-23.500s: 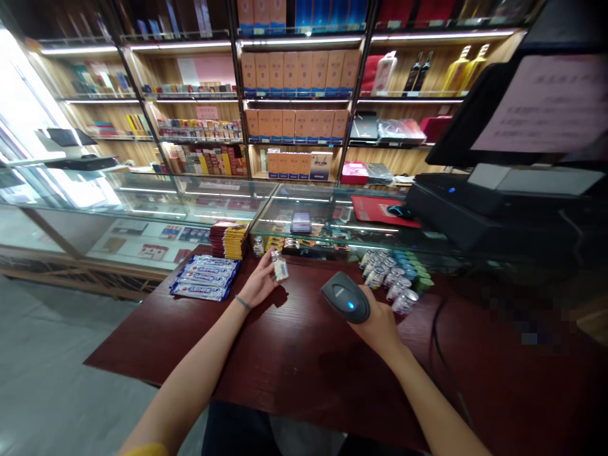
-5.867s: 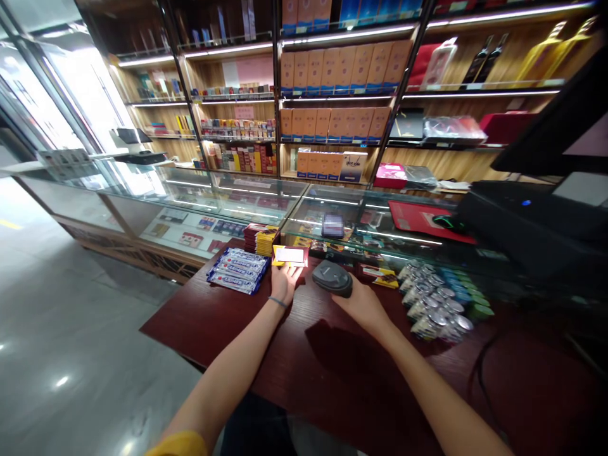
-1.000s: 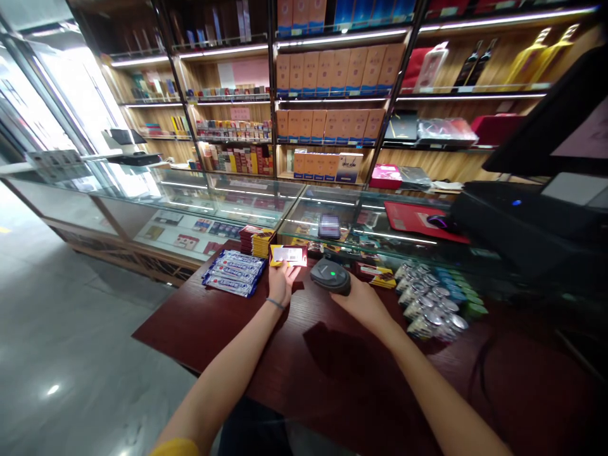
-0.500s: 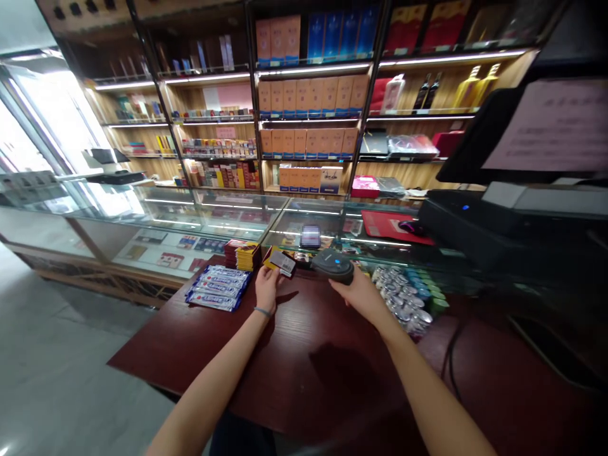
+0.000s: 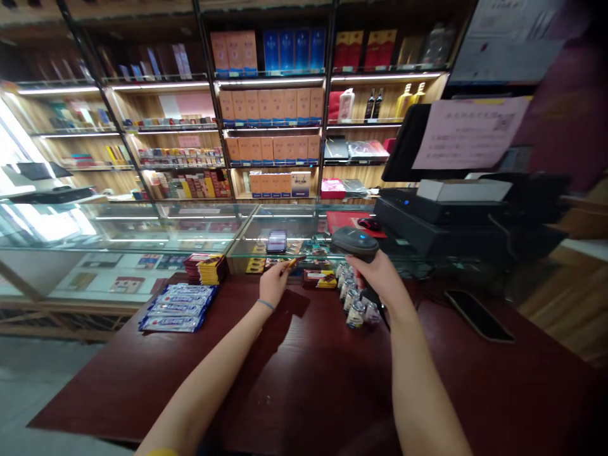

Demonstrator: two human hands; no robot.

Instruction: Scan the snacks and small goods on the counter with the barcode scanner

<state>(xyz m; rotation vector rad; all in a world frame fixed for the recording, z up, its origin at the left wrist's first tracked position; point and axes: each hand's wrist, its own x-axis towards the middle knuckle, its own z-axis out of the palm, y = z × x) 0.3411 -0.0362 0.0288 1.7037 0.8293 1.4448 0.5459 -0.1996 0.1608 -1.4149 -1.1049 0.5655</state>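
My left hand [image 5: 274,284] is closed on a thin yellow and dark red snack packet [image 5: 293,263], seen nearly edge-on above the table. My right hand [image 5: 380,277] grips a dark barcode scanner [image 5: 354,242] with a small blue light, its head pointing left. Between the hands lies a short pile of similar packets [image 5: 319,278]. Below the scanner stand several small silver-lidded containers [image 5: 355,313], partly hidden by my right hand. Left of my left hand, a taller stack of packets [image 5: 209,270] sits behind a row of blue and white packs [image 5: 178,307].
The dark red table [image 5: 294,392] meets a glass display counter [image 5: 180,225]. A phone-like device [image 5: 277,241] rests on the glass. At right are a dark phone [image 5: 479,315] and a black register [image 5: 427,212] with a monitor [image 5: 403,142]. Stocked shelves line the back wall.
The view has turned right. My left hand has tilted the packet from showing its barcode side to nearly edge-on. The scanner, still in my right hand, is farther from the packet.
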